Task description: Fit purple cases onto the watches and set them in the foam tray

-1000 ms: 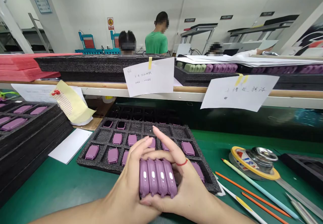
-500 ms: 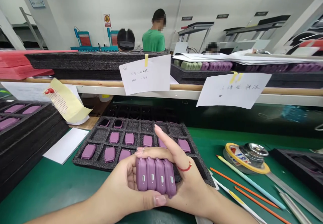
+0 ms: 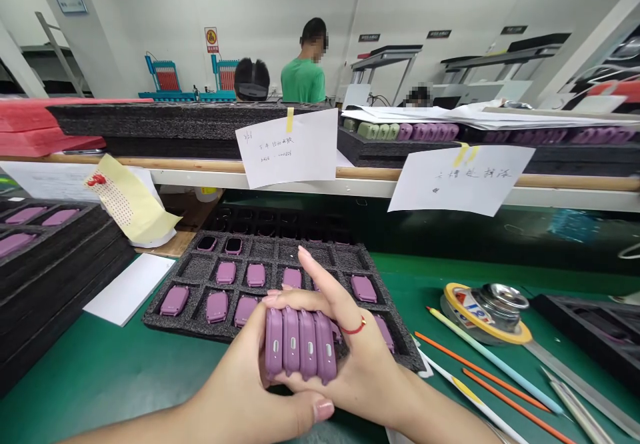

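Note:
Several purple watch cases (image 3: 300, 344) stand side by side in a row between my two hands, their slotted sides facing me. My left hand (image 3: 243, 374) is closed around the row's left end, its thumb stretched beneath the cases. From the right, my right hand (image 3: 367, 371) cups the row, fingers curled over the top and index finger pointing up. Behind them lies a black foam tray (image 3: 195, 267), partly hidden by my hands. More purple cases (image 3: 175, 301) sit in its compartments, and two pieces with dark screens (image 3: 233, 246) are in its back row.
Stacked foam trays (image 3: 65, 284) stand at the left beside white paper (image 3: 131, 287). On the right are a round glass container (image 3: 485, 314), a metal ruler (image 3: 585, 384), orange sticks (image 3: 483, 371) and a light-blue tool (image 3: 500, 361). A shelf (image 3: 365, 194) crosses above; people are beyond it.
Both hands have shifted slightly left with the row of cases. My left thumb has moved down from the cases' lower edge. Another case in the tray now shows at the right.

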Action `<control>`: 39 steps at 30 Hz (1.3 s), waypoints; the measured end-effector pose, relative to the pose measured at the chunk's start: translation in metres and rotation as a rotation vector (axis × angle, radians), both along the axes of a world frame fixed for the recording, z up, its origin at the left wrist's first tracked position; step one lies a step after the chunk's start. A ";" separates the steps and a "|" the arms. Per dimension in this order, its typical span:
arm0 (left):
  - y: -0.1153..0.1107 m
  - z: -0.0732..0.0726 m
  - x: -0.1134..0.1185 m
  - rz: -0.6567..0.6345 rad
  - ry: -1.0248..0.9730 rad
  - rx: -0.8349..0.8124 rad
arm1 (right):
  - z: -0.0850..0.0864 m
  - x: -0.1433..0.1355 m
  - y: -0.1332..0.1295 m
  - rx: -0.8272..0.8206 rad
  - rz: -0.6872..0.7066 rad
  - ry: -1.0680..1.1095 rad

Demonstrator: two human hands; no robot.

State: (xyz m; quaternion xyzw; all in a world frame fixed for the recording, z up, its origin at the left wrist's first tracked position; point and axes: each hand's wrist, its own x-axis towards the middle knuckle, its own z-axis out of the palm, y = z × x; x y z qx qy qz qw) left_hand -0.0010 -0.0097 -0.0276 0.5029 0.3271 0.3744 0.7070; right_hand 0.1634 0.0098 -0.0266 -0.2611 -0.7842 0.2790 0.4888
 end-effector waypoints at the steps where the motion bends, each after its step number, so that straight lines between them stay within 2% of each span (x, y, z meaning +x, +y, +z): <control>1: 0.000 0.000 -0.001 -0.022 -0.024 0.018 | 0.000 0.000 0.000 0.000 0.001 0.008; 8: 0.002 0.003 -0.004 -0.094 -0.114 0.047 | -0.002 0.003 0.003 0.035 0.064 0.067; 15: 0.006 0.015 -0.013 -0.193 -0.130 0.039 | 0.002 0.006 0.001 0.021 0.065 0.023; 21: 0.007 0.011 -0.013 -0.101 -0.057 0.069 | -0.002 0.005 0.002 0.053 0.036 0.020; 26: 0.006 0.017 -0.009 -0.090 -0.002 0.099 | -0.001 0.004 0.000 0.108 0.031 -0.005; 30: 0.006 0.022 -0.006 -0.093 0.068 0.186 | 0.004 0.004 -0.003 0.179 0.027 -0.046; 39: 0.006 0.023 -0.008 -0.060 0.151 0.279 | 0.004 0.003 -0.009 0.278 0.031 -0.151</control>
